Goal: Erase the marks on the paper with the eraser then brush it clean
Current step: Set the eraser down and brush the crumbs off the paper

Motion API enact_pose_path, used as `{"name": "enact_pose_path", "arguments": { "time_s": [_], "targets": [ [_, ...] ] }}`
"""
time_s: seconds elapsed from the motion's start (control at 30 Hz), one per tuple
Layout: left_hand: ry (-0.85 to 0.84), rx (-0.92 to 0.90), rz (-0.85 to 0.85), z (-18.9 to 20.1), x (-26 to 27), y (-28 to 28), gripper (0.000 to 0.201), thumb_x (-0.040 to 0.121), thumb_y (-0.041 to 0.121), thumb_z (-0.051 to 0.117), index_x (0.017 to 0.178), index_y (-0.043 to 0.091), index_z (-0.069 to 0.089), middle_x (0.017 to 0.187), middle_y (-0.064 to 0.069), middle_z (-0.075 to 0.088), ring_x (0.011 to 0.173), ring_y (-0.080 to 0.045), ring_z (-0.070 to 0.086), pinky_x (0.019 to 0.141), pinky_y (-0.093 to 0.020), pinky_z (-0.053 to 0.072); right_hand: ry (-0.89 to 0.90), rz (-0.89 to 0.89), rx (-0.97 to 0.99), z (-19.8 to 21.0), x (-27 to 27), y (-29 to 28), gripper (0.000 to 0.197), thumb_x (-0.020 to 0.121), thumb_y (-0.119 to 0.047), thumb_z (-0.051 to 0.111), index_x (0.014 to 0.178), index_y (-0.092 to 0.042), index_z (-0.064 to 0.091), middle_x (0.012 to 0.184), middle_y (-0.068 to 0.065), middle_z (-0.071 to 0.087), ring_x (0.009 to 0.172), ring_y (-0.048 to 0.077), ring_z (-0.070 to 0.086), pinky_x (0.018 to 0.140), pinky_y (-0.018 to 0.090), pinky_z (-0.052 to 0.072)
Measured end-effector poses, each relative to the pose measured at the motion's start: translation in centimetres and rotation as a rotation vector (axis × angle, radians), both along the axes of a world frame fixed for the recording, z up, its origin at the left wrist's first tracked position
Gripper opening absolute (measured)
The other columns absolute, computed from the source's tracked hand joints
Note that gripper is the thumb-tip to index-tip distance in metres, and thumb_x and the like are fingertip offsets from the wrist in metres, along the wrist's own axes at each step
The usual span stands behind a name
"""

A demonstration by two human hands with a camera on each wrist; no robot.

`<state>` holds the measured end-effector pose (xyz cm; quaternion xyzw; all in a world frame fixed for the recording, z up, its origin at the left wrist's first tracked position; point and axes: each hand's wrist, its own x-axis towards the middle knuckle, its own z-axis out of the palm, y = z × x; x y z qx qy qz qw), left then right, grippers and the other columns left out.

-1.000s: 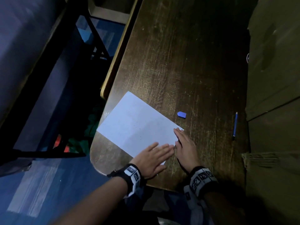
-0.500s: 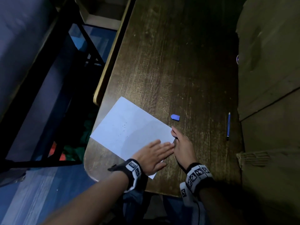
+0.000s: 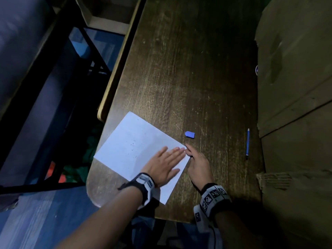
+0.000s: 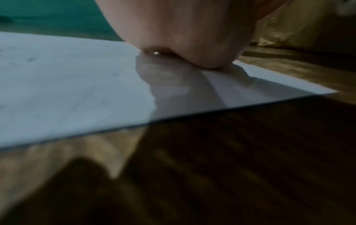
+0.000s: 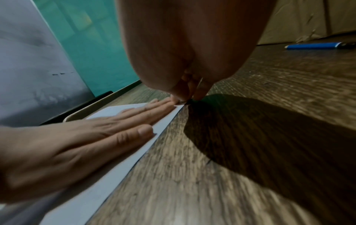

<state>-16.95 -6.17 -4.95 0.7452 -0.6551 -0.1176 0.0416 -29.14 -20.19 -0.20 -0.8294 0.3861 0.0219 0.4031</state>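
While the left hand (image 3: pixel 164 165) lay flat on the near right part of the paper (image 3: pixel 125 141), fingers straight and pressing it to the wooden table (image 3: pixel 188 78), the right hand (image 3: pixel 197 164) sat just beside it at the sheet's right corner. The right wrist view showed its fingertips (image 5: pixel 178 97) drawn together at that corner — whether they pinched the edge or merely touched it, I could not tell. Neither hand held the eraser. Small dark specks (image 3: pixel 133 145) sat mid-sheet, to the left of the left hand; they looked like the marks or crumbs left to deal with. Farther out, the blue eraser (image 3: pixel 189 134) lay on the bare wood just off the paper's far right edge, within easy reach of the right hand. Good form, by my reading: keep the left palm planted so the sheet cannot creep or crease, and work away from the anchoring hand — short, light strokes. Well off to the right lay a blue pen (image 3: pixel 247 143), out of the way.
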Motion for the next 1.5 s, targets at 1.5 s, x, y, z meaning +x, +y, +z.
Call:
{"name": "enact_pose_path", "arguments": {
  "time_s": [1.5],
  "targets": [
    [0.107, 0.082, -0.091, 1.5, 4.8, 7.9, 0.069, 0.106, 0.051, 0.03, 0.163, 0.016, 0.014, 0.17, -0.003, 0.01, 0.156, -0.017, 0.003, 0.124, -0.042, -0.003, 0.074, 0.32, -0.068, -0.8, 4.7, 2.8, 0.072, 0.087, -0.011, 0.071, 0.148, -0.035, 0.04, 0.16, -0.02, 0.018, 0.148, 0.004, 0.016, 0.119, 0.041, 0.026]
  ]
}}
